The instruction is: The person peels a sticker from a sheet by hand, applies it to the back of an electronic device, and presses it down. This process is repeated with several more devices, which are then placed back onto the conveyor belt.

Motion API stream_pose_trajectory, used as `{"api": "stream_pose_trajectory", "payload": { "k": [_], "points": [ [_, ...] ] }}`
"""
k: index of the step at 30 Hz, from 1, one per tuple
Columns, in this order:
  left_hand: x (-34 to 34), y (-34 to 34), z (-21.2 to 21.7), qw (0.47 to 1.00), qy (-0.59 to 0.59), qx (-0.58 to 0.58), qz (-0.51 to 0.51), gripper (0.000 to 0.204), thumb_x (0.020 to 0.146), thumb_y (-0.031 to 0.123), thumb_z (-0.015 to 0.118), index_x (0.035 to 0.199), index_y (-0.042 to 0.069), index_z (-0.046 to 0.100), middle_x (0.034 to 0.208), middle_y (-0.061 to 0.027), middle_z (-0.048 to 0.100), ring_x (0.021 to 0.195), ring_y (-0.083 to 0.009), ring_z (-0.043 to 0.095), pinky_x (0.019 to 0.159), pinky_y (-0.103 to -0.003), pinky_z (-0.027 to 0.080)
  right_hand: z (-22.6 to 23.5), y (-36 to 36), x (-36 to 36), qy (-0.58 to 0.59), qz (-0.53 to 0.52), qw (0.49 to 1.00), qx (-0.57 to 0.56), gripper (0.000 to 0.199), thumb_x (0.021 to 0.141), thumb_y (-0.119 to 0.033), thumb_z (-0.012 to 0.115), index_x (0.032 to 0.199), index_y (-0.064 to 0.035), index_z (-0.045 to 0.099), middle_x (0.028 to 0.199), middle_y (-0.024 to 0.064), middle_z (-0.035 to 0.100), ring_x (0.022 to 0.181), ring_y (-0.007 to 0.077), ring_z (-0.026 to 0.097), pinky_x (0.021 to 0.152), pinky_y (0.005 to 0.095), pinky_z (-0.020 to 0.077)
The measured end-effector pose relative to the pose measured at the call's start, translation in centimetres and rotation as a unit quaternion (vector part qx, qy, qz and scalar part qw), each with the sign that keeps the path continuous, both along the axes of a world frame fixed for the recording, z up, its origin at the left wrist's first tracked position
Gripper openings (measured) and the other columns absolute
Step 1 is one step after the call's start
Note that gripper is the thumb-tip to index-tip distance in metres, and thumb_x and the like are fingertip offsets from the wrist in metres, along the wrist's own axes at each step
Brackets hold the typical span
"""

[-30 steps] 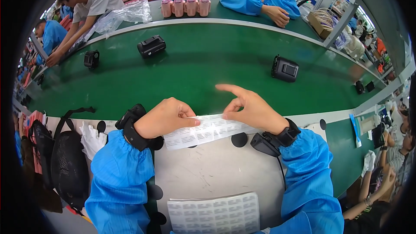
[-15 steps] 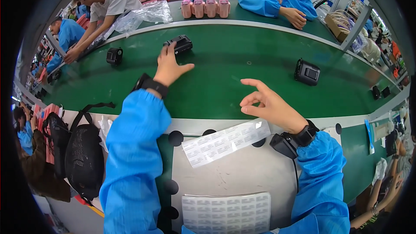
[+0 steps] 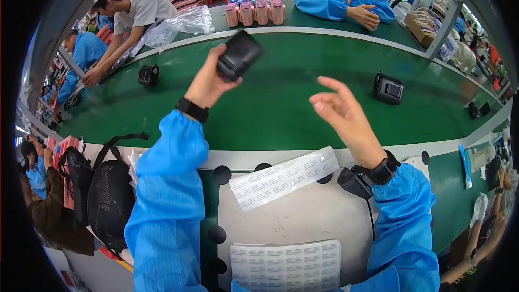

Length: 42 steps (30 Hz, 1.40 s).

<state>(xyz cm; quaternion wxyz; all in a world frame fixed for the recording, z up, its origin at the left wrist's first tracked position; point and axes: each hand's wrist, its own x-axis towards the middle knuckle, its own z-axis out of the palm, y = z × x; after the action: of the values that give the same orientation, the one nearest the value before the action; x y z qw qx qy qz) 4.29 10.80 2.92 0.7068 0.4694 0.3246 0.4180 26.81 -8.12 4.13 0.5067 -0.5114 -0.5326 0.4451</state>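
Head view: now gripping the black device [image 3: 239,55] in the left hand [image 3: 208,84], just lifted off the green surface [image 3: 286,119], so handling one-handed; holding the right hand [image 3: 348,124] empty, loosely curled, near the label strip [image 3: 284,178].

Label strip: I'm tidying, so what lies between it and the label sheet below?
In the head view, only the scuffed grey board lies between strip and sheet.
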Motion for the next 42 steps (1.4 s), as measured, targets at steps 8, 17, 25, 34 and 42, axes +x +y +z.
{"api": "stream_pose_trajectory", "payload": {
  "k": [8,17,25,34,42],
  "points": [
    [4.3,-13.9,0.2,0.983,0.031,-0.040,-0.179,0.048,0.089,0.042,0.044,0.124,0.009,0.041,0.116,-0.0074,0.050,0.102,-0.0168,0.051,0.081,-0.037,0.047,-0.1,-1.2,-2.2,-0.120,-0.050,0.973,0.192,0.065,0.086,-0.012,0.052,0.139,-0.0127,0.014,0.133,0.0147,0.031,0.118,0.0235,0.040,0.095,0.0337,0.0341],
    [4.4,-13.7,0.4,0.967,-0.124,-0.101,-0.199,0.046,0.093,0.036,0.042,0.129,0.008,0.037,0.122,-0.0054,0.046,0.108,-0.0153,0.047,0.089,-0.032,0.041,0.8,-1.0,-1.5,0.203,-0.055,0.975,0.078,0.087,0.078,-0.013,0.063,0.141,-0.0193,0.003,0.138,0.0195,0.021,0.123,0.0291,0.034,0.096,0.0384,0.0347],
    [4.3,-14.5,0.1,0.961,-0.146,-0.063,-0.227,0.045,0.091,0.023,0.049,0.130,0.008,0.034,0.125,-0.0060,0.044,0.114,-0.0165,0.044,0.095,-0.033,0.038,-0.5,-1.3,-2.5,0.012,-0.018,0.985,0.171,0.104,0.070,-0.007,0.071,0.140,-0.0210,-0.005,0.138,0.0217,0.017,0.120,0.0288,0.037,0.096,0.0403,0.0373],
    [3.3,-13.2,0.9,0.942,-0.234,-0.116,-0.210,0.045,0.092,0.024,0.045,0.131,0.008,0.029,0.126,-0.0085,0.041,0.116,-0.0190,0.044,0.092,-0.037,0.043,0.7,-0.8,-1.2,0.124,0.008,0.978,0.170,0.110,0.063,0.003,0.070,0.140,-0.0201,-0.006,0.135,0.0211,0.025,0.119,0.0279,0.039,0.095,0.0388,0.0390],
    [3.0,-14.3,2.1,0.974,-0.057,-0.072,-0.210,0.043,0.093,0.025,0.043,0.130,0.010,0.028,0.123,-0.0094,0.042,0.110,-0.0203,0.049,0.084,-0.036,0.050,0.2,-0.7,-1.1,0.061,0.088,0.985,0.137,0.109,0.063,-0.002,0.071,0.140,-0.0183,-0.004,0.133,0.0196,0.030,0.119,0.0257,0.039,0.097,0.0372,0.0369]
  ]
}}
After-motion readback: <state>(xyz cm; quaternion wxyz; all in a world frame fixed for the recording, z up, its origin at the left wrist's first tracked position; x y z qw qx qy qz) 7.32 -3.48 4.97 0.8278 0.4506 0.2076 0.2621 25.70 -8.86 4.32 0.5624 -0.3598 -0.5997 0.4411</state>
